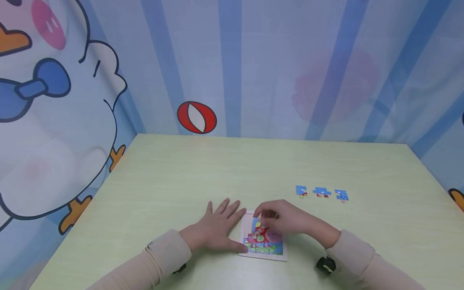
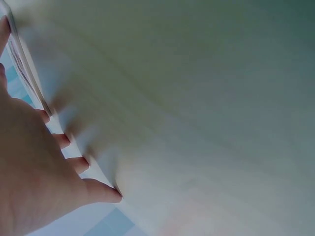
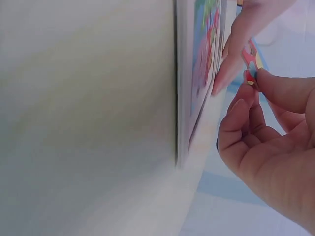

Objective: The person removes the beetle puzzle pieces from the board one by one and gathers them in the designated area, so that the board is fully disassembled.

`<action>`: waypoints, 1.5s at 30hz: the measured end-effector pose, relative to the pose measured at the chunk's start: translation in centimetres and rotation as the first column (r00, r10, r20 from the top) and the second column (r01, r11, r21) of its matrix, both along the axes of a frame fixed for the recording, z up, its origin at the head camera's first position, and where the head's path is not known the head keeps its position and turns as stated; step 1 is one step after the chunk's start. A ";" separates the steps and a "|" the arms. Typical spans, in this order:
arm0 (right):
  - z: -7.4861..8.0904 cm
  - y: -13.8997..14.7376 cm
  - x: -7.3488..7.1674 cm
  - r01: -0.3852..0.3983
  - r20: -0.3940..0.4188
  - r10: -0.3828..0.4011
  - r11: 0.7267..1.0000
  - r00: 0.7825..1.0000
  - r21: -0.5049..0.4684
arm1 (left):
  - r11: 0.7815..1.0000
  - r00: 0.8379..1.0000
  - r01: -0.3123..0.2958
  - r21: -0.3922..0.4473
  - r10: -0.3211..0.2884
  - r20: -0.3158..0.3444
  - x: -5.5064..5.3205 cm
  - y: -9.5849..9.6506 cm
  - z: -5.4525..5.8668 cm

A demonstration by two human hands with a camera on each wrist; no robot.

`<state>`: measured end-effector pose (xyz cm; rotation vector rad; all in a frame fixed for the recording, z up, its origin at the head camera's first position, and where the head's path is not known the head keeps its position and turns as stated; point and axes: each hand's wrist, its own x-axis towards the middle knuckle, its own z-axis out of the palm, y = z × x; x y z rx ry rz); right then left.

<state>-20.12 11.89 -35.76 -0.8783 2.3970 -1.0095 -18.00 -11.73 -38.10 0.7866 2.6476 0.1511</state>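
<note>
"Pale blue striped cloth [image 1: 268,60] is hanging across the top of the frame; what is it showing at the left?"

"It's carrying a big white cartoon duck with a blue bow tie [image 1: 54,141] down the left side, and a red and white printed ball [image 1: 197,117] is sitting left of upper centre. Below, a pale yellow-green table [image 1: 181,169] is filling the lower part."

"Moving right, which hand is coming first?"

"Left hand [image 1: 217,231], at lower centre, below a beige sleeve [image 1: 168,249]. Its fingers are spreading wide and straight, bracing rather than gripping; the thumb is touching the lower left corner of a white-framed square picture puzzle [image 1: 268,258], and the forefinger is reaching its upper left corner."

"And the puzzle?"

"It's lying flat just right of lower centre, showing a pink round face and green along the bottom."

"What's the right hand [image 1: 291,217] doing?"

"Hovering over the puzzle's upper part. Thumb and forefinger are pinching together on a small red, yellow and blue puzzle piece [image 3: 252,61], holding it raised in the right wrist view; the other fingers are curling in."

"Farther right?"

"Three loose blue jigsaw pieces [image 1: 322,192] are lying in a row, right of centre."
</note>
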 end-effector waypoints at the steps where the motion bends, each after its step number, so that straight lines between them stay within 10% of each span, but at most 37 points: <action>1: 0.1 0.3 -0.1 0.004 -0.005 -0.004 1.000 1.000 0.003 | 1.000 1.000 0.001 0.002 -0.001 -0.001 0.0 0.0 0.0; 45: -0.8 8.9 -2.2 0.179 -0.122 -0.169 0.981 0.978 0.075 | 1.000 1.000 0.007 0.009 -0.007 -0.001 -0.1 -0.1 -0.4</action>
